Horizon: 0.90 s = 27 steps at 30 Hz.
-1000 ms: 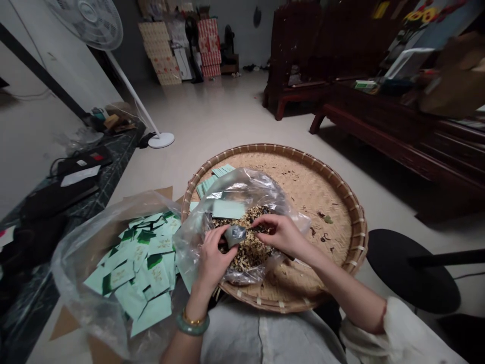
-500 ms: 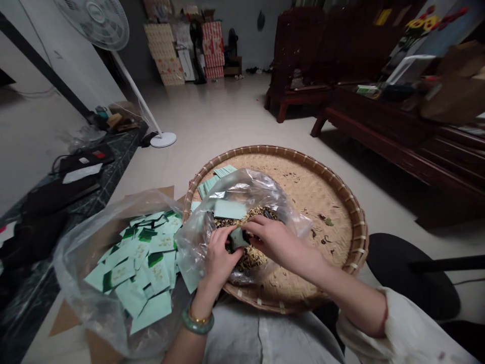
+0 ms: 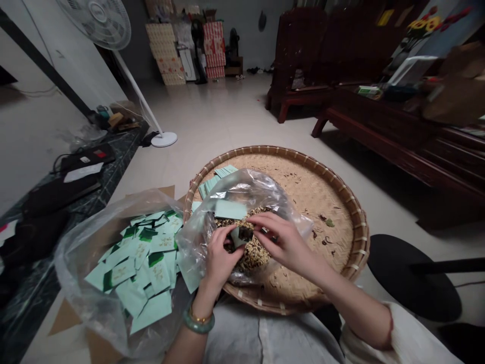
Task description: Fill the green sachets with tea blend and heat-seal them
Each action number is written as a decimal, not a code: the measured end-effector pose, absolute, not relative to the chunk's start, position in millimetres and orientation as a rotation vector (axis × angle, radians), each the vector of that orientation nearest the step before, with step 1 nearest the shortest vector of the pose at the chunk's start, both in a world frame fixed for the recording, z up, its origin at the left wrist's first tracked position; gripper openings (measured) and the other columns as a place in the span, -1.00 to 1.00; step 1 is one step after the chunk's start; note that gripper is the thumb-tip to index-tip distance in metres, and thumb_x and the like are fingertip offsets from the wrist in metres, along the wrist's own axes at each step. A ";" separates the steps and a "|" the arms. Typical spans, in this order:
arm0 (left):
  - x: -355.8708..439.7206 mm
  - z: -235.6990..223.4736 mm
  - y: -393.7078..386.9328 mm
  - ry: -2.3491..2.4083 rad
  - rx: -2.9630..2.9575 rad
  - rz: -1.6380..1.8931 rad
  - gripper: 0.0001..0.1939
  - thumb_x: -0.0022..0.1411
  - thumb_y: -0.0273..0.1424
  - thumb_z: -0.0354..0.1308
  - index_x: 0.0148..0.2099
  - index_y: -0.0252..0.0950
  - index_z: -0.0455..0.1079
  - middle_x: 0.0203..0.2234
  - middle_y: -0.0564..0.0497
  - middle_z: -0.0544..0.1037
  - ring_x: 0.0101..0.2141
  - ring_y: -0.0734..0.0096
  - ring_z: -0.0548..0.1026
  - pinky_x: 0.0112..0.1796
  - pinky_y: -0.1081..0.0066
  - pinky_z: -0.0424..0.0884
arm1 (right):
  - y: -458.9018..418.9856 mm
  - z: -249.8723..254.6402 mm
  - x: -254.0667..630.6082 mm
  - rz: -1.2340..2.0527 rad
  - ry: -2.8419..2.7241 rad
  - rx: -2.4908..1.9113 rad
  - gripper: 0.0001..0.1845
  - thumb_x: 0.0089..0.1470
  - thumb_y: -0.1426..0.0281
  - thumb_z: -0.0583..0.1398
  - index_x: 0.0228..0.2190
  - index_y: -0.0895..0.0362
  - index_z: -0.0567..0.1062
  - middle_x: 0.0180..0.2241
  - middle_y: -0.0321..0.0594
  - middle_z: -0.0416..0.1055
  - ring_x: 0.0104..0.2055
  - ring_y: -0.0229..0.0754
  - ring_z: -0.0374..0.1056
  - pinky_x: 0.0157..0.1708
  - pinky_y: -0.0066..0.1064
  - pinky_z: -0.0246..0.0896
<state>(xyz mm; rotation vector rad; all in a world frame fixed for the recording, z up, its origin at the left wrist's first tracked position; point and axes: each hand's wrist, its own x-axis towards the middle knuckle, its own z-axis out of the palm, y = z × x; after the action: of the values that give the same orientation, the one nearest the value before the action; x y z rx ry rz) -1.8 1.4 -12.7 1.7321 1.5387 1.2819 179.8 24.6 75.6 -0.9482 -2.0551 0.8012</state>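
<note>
My left hand grips a small pale-green paper packet between thumb and fingers, its dark mouth turned to the right. My right hand is beside that mouth, fingers apart and bent, with nothing I can make out in them. Both hands are over a clear plastic bag of loose dark and yellowish dried bits. A flat pale-green packet lies on these bits behind my hands. The bag rests in a round woven bamboo tray.
Left of the tray, another clear bag holds many green packets. Stacked packets lie at the tray's back left. A white standing fan, a black round base and a dark wooden table stand around.
My right hand has drawn back slightly to the right from the packet's mouth and its fingers have spread. The packet's dark opening shows more. My left hand keeps its hold.
</note>
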 end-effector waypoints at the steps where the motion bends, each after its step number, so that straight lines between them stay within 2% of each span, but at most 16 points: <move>1: -2.0 -11.7 0.8 1.538 1.739 1.286 -0.55 0.01 -0.52 0.24 0.00 -0.22 0.38 -0.14 -0.06 0.47 -0.13 0.23 0.46 -0.25 0.32 0.51 | 23.1 74.2 181.2 0.810 -2.068 -0.959 -0.62 0.16 0.49 0.12 0.02 0.02 0.41 -0.05 -0.13 0.40 -0.04 -0.14 0.37 -0.06 -0.23 0.37; 6: 0.0 -10.8 0.7 1.538 1.858 1.303 -0.57 0.03 -0.50 0.25 0.00 -0.20 0.38 -0.18 -0.05 0.48 -0.13 0.22 0.46 -0.13 0.21 0.45 | 22.9 65.0 177.5 0.765 -2.173 -0.952 -0.63 0.17 0.45 0.15 0.03 0.04 0.40 -0.06 -0.11 0.38 -0.06 -0.15 0.37 -0.06 -0.26 0.35; 10: 2.3 -11.5 1.0 1.535 1.900 1.276 -0.59 0.04 -0.50 0.25 -0.02 -0.20 0.40 -0.20 -0.04 0.48 -0.15 0.23 0.47 -0.16 0.24 0.46 | 33.7 60.4 171.3 0.701 -2.183 -0.934 -0.82 0.19 0.48 0.12 -0.21 0.11 0.51 -0.32 -0.19 0.46 -0.29 -0.22 0.40 -0.29 -0.38 0.35; 12: 2.0 -11.2 0.3 1.541 1.885 1.259 -0.60 0.04 -0.50 0.25 -0.02 -0.20 0.41 -0.19 -0.04 0.48 -0.16 0.24 0.48 -0.19 0.28 0.46 | 37.5 59.7 172.1 0.688 -2.157 -0.924 -0.85 0.18 0.50 0.13 -0.29 0.12 0.51 -0.38 -0.21 0.47 -0.32 -0.23 0.40 -0.32 -0.39 0.33; 17: -0.5 -11.1 -0.2 1.583 1.822 1.252 -0.60 0.07 -0.47 0.25 0.00 -0.19 0.39 -0.17 -0.04 0.46 -0.14 0.26 0.48 -0.21 0.31 0.47 | 35.9 56.5 182.3 0.696 -1.975 -1.033 -0.87 0.16 0.46 0.14 -0.26 0.13 0.49 -0.33 -0.21 0.47 -0.31 -0.23 0.40 -0.31 -0.38 0.33; 21: 0.8 -12.1 1.0 1.602 1.832 1.284 -0.60 0.09 -0.45 0.25 0.02 -0.20 0.38 -0.18 -0.04 0.45 -0.17 0.28 0.48 -0.21 0.31 0.47 | 32.3 50.0 180.7 0.848 -1.963 -1.122 -0.73 0.12 0.37 0.20 -0.10 0.13 0.45 -0.24 -0.15 0.47 -0.33 -0.23 0.41 -0.36 -0.39 0.35; 24: 2.1 -11.7 0.5 1.614 1.872 1.280 -0.57 0.08 -0.47 0.25 0.03 -0.21 0.38 -0.19 -0.04 0.44 -0.16 0.28 0.47 -0.15 0.29 0.44 | 30.4 47.9 174.4 0.846 -1.975 -1.089 -0.85 0.12 0.44 0.17 -0.23 0.13 0.50 -0.33 -0.19 0.50 -0.34 -0.22 0.42 -0.33 -0.38 0.35; 27: 1.3 -11.0 -1.0 1.633 1.872 1.265 -0.57 0.07 -0.46 0.26 0.04 -0.22 0.39 -0.21 -0.03 0.43 -0.18 0.28 0.46 -0.14 0.29 0.43 | 25.3 50.8 171.6 0.688 -1.901 -1.009 -0.82 0.15 0.49 0.10 -0.27 0.12 0.50 -0.35 -0.19 0.50 -0.31 -0.21 0.42 -0.30 -0.37 0.35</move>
<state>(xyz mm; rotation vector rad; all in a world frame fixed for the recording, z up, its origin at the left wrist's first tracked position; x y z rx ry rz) 1.3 -1.0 -11.0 1.8721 1.6326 1.2653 171.6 25.3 50.8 -1.0092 -1.9012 0.6882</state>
